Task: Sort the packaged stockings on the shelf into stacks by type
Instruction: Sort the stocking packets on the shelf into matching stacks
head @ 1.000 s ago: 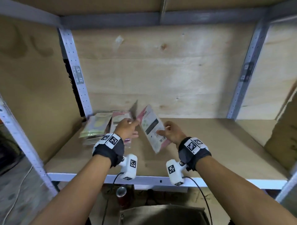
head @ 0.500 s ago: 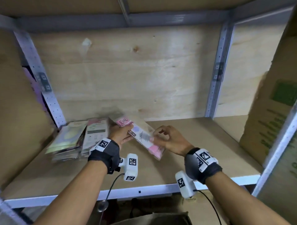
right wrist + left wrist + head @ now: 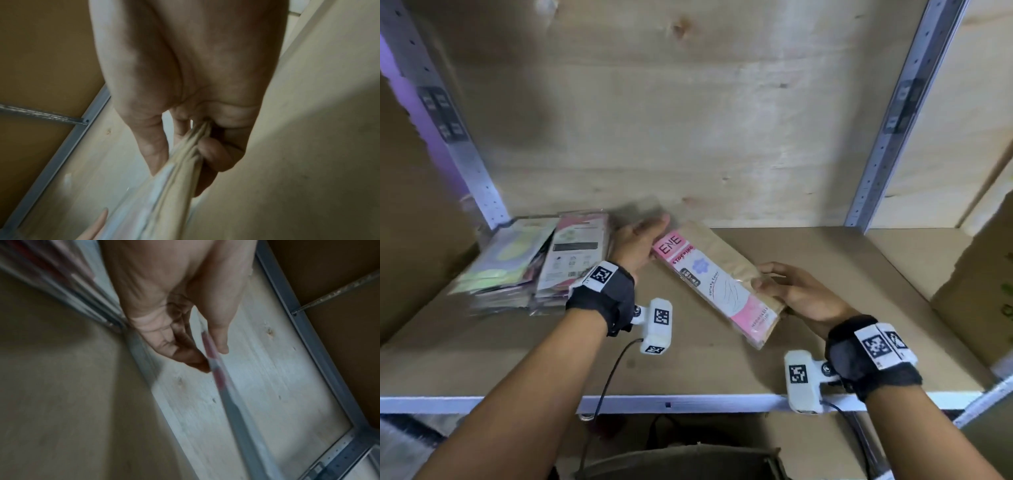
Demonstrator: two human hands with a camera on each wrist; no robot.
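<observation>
A pink and white "ENE" stocking packet (image 3: 714,281) with beige stockings inside is held slanted just above the shelf board (image 3: 722,363). My right hand (image 3: 774,284) pinches its near right edge between thumb and fingers, as the right wrist view shows on the packet (image 3: 179,170). My left hand (image 3: 647,240) holds its far left end, and the packet's thin edge (image 3: 214,369) runs between thumb and fingertips (image 3: 197,363). At the shelf's left stand a stack of green packets (image 3: 506,260) and beside it a stack of pink and white packets (image 3: 575,253).
The plywood back wall (image 3: 705,120) and two metal uprights (image 3: 887,137) bound the bay. A cardboard box (image 3: 983,274) stands at the right end. The white front rail (image 3: 688,402) marks the shelf edge.
The packet has turned from standing with its back label showing to lying slanted with its front up, and it has moved right, away from the stacks. Both hands stayed on it.
</observation>
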